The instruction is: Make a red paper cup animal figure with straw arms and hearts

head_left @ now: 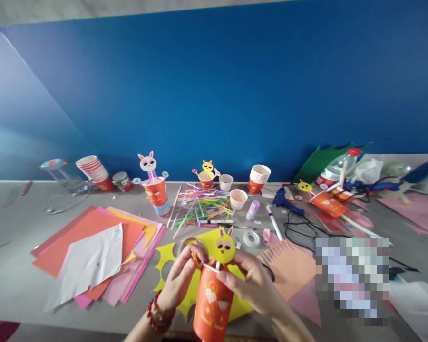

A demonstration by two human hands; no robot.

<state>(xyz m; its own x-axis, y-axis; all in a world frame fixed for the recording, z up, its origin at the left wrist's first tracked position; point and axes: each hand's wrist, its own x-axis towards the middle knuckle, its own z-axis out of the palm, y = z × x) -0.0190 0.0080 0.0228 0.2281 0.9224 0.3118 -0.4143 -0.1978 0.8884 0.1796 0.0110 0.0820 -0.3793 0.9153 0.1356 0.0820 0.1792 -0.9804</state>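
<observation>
Between my hands is a red paper cup point(214, 301), with gold print and slightly tilted. A yellow paper rabbit head point(224, 247) with pink eyes stands on a white stem above its rim. My left hand point(185, 273), a red bead bracelet at its wrist, is at the rim's left side, with its thumb and finger pinched on a small orange piece point(196, 259). My right hand point(253, 282) grips the cup's upper right side, thumb on its front. Under the hands lies yellow paper point(207, 237) with round pieces cut out.
Coloured paper sheets point(82, 256) lie at left. Behind are two finished rabbit cups, the nearer a white rabbit point(155, 190), plus several straws point(199, 204) and stacked cups point(259, 178). At right are a blue glue gun point(287, 202) with black cable, a bottle point(342, 168) and orange paper point(288, 266).
</observation>
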